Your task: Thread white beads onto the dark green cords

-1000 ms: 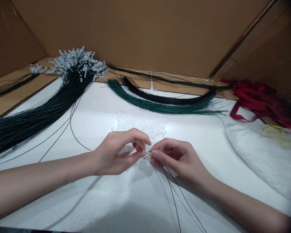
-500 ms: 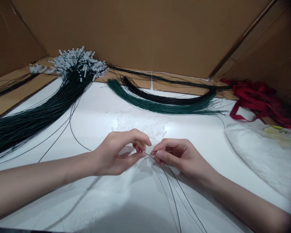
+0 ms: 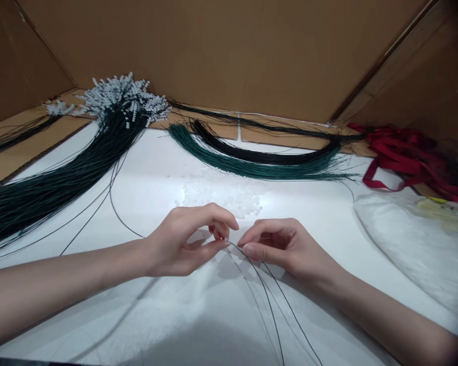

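Left hand [image 3: 175, 245], right hand [image 3: 286, 247]: cord [image 3: 267, 297] between.

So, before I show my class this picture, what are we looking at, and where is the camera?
No machine here: a person wears a camera on the head, looking down at their own hands. The left hand and the right hand, fingertips close together, pinch thin dark cords that trail toward the viewer. They work over a white table inside cardboard walls. Around them lie a cord bundle with white tips, a curved bundle, clear beads, red ribbons and a plastic bag.
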`<act>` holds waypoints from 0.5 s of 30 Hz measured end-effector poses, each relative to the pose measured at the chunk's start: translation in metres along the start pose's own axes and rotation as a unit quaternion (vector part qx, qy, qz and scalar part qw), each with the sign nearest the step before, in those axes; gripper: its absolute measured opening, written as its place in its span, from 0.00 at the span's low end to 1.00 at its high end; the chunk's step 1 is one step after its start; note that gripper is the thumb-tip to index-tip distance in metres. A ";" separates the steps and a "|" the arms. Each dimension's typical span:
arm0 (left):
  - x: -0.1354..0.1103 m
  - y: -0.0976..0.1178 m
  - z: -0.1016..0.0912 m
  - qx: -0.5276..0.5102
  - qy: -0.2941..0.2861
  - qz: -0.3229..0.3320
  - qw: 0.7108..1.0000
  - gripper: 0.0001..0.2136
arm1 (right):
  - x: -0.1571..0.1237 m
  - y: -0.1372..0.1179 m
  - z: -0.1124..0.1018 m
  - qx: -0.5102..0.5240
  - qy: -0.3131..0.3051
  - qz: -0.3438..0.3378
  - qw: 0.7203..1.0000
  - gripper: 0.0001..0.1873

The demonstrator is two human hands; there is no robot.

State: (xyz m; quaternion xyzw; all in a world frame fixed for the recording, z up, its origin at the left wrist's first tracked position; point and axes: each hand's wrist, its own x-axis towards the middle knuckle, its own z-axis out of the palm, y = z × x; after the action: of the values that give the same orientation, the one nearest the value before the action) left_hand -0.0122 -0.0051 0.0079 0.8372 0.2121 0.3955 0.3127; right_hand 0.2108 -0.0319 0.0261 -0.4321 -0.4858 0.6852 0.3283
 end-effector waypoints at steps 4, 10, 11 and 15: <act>0.000 0.001 -0.001 0.003 0.001 0.002 1.000 0.13 | 0.000 -0.001 0.000 0.001 0.011 -0.018 1.000 0.08; 0.003 0.001 -0.004 -0.004 -0.029 0.048 0.998 0.10 | -0.002 0.002 0.000 -0.002 0.044 -0.040 0.998 0.07; 0.004 0.001 -0.004 -0.008 -0.035 0.055 0.998 0.10 | -0.002 0.002 0.000 -0.005 0.049 -0.042 0.998 0.07; 0.006 0.000 -0.004 -0.012 -0.039 0.066 0.997 0.10 | -0.001 0.003 0.001 -0.010 0.053 -0.043 0.998 0.06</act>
State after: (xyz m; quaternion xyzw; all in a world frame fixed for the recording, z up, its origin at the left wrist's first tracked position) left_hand -0.0117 -0.0003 0.0125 0.8604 0.1392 0.3844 0.3043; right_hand 0.2100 -0.0337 0.0240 -0.4495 -0.4926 0.6419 0.3785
